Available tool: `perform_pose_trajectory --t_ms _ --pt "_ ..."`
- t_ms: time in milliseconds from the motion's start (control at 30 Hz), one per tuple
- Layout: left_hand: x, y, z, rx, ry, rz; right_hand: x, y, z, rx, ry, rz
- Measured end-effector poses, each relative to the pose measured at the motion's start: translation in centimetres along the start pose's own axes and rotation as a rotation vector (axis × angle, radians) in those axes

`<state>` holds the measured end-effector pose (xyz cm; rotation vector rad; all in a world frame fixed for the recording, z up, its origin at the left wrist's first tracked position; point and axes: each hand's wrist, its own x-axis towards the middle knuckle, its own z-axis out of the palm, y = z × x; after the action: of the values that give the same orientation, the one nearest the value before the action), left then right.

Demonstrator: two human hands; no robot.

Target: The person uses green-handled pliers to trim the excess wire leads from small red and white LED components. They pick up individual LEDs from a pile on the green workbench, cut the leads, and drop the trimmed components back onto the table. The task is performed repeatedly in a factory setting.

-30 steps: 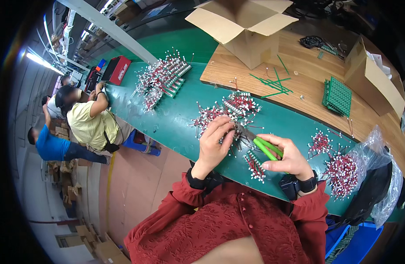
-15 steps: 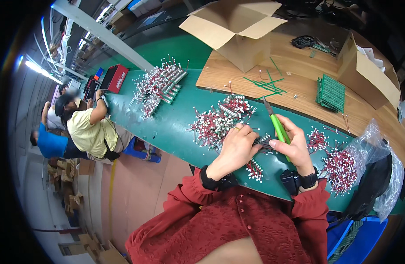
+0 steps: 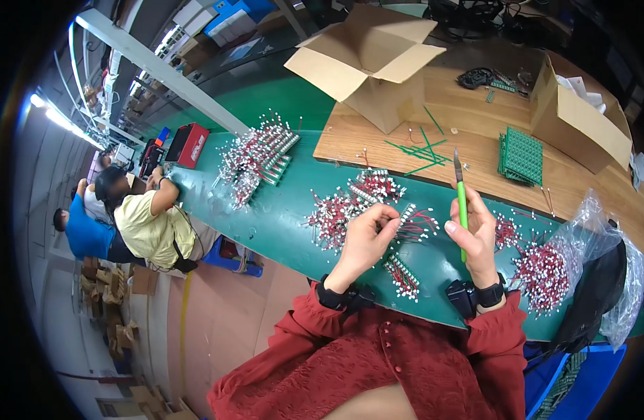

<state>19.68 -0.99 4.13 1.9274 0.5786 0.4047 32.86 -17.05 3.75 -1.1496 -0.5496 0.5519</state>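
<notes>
My right hand (image 3: 474,229) is closed round green-handled pliers (image 3: 463,210), their dark pointed tip upward. My left hand (image 3: 369,236) pinches the end of a small circuit board strip (image 3: 407,213) with red wires and white connectors fanning to its right. The pliers stand apart from that strip. Beside my left hand lies a pile of wired board strips (image 3: 334,218). Another wired strip (image 3: 402,276) lies nearer me on the green table (image 3: 304,245). To the right of my right hand is a heap of red wires with white connectors (image 3: 541,274).
An open cardboard box (image 3: 395,98) and a stack of green circuit boards (image 3: 521,157) stand on the wooden board (image 3: 350,143), with thin green strips (image 3: 423,150) between. Farther left sits another wired pile (image 3: 255,161). Clear plastic bags (image 3: 591,231) lie right. Co-workers sit at far left.
My left hand has drawn back slightly, its fingers now pinched at the wired strip. My right hand has turned the pliers more upright and away from the strip. The view has shifted a little.
</notes>
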Motion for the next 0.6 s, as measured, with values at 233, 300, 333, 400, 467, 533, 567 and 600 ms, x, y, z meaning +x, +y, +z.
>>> perform_pose_trajectory --t_ms 233,300,333,400,467,533,567,600 --pt "0.0 0.7 -2.5 -0.935 0.009 -0.042 -0.2 1.2 0.6 -0.067 -0.070 -0.030" --pt "-0.2 0.8 -3.1 -1.101 0.005 -0.009 -0.3 1.2 0.8 -0.164 -0.110 -0.026" --pt "-0.3 0.4 -3.4 -1.137 0.008 -0.006 -0.4 1.3 1.0 -0.209 -0.135 -0.027" --pt "-0.5 -0.1 -4.0 -1.202 0.017 0.009 -0.7 1.9 1.3 -0.231 -0.150 -0.070" --pt "-0.3 -0.3 -4.2 -1.213 0.059 0.024 -1.0 1.3 1.7 -0.260 -0.217 -0.045" --pt "-0.2 -1.1 -4.0 -1.198 0.085 0.053 -1.2 1.4 1.9 -0.323 -0.276 -0.066" --pt "-0.1 -1.3 -4.1 -1.191 0.089 0.060 -1.3 1.6 2.2 -0.306 -0.297 -0.068" --pt "-0.1 -1.4 -3.9 -1.193 0.092 0.066 -1.5 1.8 2.4 -0.297 -0.311 -0.062"
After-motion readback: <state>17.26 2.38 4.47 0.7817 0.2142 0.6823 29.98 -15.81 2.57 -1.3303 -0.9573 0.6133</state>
